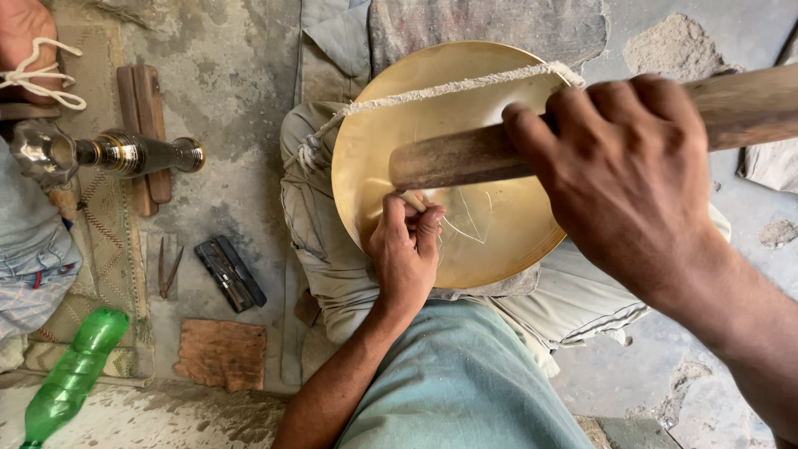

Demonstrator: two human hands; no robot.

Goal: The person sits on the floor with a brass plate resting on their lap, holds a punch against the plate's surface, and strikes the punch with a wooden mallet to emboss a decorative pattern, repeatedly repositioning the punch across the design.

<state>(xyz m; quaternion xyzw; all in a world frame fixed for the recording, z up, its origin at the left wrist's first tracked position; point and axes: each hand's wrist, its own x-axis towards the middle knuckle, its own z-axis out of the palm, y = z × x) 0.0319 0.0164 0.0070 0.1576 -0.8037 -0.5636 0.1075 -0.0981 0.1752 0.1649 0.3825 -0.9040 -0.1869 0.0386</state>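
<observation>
Looking down from my head camera, I see a round brass plate (465,133) propped on my lap, tied by a rough cord (432,91) across its upper part. My left hand (407,249) is pinched around a thin engraving tool (413,199), its tip on the plate beside faint scratched leaf lines (470,220). My right hand (623,175) is clenched on a wooden mallet (465,158) that hangs just above the left fingers. I judge the main risk to be a blow landing off the tool and hitting those fingers, or the tip skidding and scarring the metal. The plate could also shift on my knees. On the floor (233,108) to the left lie a green plastic bottle (71,374) and small dark tools (229,273).
</observation>
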